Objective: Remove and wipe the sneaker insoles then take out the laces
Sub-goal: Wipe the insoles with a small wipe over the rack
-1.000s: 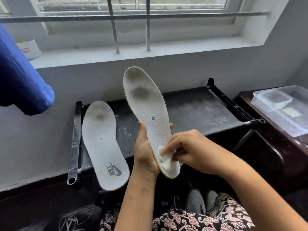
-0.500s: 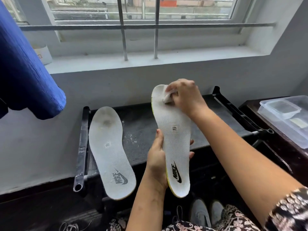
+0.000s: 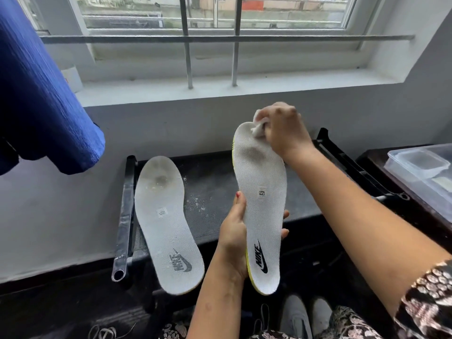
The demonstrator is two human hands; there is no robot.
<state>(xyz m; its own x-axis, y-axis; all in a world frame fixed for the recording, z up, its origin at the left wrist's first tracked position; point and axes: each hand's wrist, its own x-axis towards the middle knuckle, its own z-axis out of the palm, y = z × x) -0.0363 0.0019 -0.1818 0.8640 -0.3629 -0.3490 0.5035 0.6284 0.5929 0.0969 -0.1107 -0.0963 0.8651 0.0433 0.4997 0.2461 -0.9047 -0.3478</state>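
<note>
Left hand [image 3: 234,238] gripping white fabric sneaker insole [image 3: 263,204] upright at mid-length, thumb in front, fingers curled behind, right hand [image 3: 283,133] pinching crumpled white wipe [image 3: 258,128] against its toe end, second white insole [image 3: 166,221] lying left of it

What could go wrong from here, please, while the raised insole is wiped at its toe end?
1. The left grip holds the held insole around its lower half, while the right grip presses the wipe at the far toe end; the insole may bend or slip.
2. The second insole overhangs the front edge of the rack; a nudge could tip it off.
</note>
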